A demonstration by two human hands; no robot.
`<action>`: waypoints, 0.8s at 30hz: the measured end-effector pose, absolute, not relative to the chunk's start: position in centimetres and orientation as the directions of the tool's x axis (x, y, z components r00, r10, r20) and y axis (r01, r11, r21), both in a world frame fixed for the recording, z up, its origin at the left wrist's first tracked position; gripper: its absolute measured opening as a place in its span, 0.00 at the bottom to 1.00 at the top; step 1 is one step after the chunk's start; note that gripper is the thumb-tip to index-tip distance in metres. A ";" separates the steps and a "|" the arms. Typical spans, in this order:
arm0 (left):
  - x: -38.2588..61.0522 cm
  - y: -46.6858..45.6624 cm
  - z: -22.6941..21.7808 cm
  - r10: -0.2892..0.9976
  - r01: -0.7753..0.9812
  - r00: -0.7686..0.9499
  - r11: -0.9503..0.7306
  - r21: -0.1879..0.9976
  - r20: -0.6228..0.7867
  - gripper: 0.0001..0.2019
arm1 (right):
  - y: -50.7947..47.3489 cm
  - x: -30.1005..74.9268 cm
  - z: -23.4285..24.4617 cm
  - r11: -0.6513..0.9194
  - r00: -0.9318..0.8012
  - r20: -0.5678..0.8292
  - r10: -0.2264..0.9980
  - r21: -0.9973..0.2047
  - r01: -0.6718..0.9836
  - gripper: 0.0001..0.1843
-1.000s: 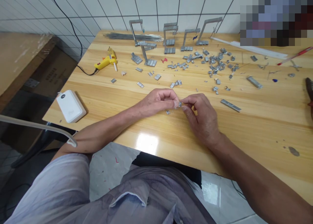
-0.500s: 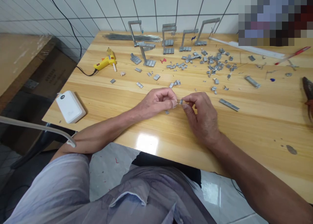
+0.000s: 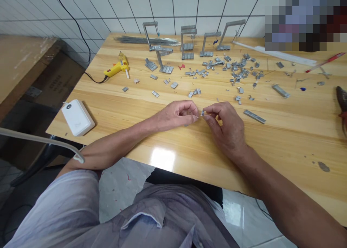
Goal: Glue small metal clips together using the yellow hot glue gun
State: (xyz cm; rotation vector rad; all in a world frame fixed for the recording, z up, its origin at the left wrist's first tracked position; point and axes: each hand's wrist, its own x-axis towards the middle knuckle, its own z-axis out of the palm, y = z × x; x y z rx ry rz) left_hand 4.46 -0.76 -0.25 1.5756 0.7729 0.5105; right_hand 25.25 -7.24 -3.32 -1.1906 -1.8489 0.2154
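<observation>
My left hand (image 3: 177,115) and my right hand (image 3: 226,127) meet over the front middle of the wooden table (image 3: 284,132). The right thumb and forefinger pinch a small grey staple piece (image 3: 202,112). The left hand's fingers are curled in a pinch right beside it; what they hold is hidden. Several loose staple pieces (image 3: 238,72) lie scattered further back. Small frames built of staples (image 3: 188,42) stand in a row near the wall.
A yellow glue gun (image 3: 116,68) with a black cord lies at the back left. A white power bank (image 3: 77,116) sits near the left edge. A staple strip (image 3: 254,116) lies right of my hands. Pliers (image 3: 342,99) and a red pen (image 3: 325,62) are at the far right.
My hands have parted slightly; the staple piece stays in the right fingers, and the left hand has dropped a little toward the table.
</observation>
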 end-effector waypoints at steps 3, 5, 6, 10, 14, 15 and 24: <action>4.4 -0.5 -0.5 0.755 0.205 0.647 -0.037 0.978 -0.107 0.11 | -7.2 25.3 -3.5 0.509 -0.155 0.555 0.818 -0.570 0.645 0.04; 4.3 -0.4 -0.7 0.770 0.220 0.629 -0.043 0.975 -0.107 0.12 | -7.1 25.4 -3.6 0.504 -0.158 0.547 0.822 -0.572 0.647 0.04; 4.2 -0.4 -0.7 0.773 0.229 0.625 -0.050 0.972 -0.107 0.13 | -7.1 25.4 -3.7 0.504 -0.155 0.547 0.822 -0.574 0.646 0.04; 4.0 -0.2 -1.0 0.785 0.275 0.615 -0.118 0.954 -0.080 0.14 | -7.1 25.4 -3.8 0.502 -0.152 0.546 0.824 -0.580 0.641 0.04; 4.0 -0.1 -1.1 0.804 0.325 0.592 -0.174 0.930 -0.056 0.13 | -7.0 25.5 -3.9 0.469 -0.159 0.501 0.851 -0.587 0.659 0.04; 4.0 0.0 -1.1 0.807 0.330 0.588 -0.174 0.928 -0.058 0.13 | -7.0 25.6 -3.9 0.461 -0.165 0.486 0.858 -0.589 0.664 0.04; 4.1 0.1 -1.0 0.805 0.326 0.592 -0.182 0.928 -0.050 0.11 | -6.9 25.8 -4.1 0.427 -0.186 0.421 0.888 -0.602 0.675 0.05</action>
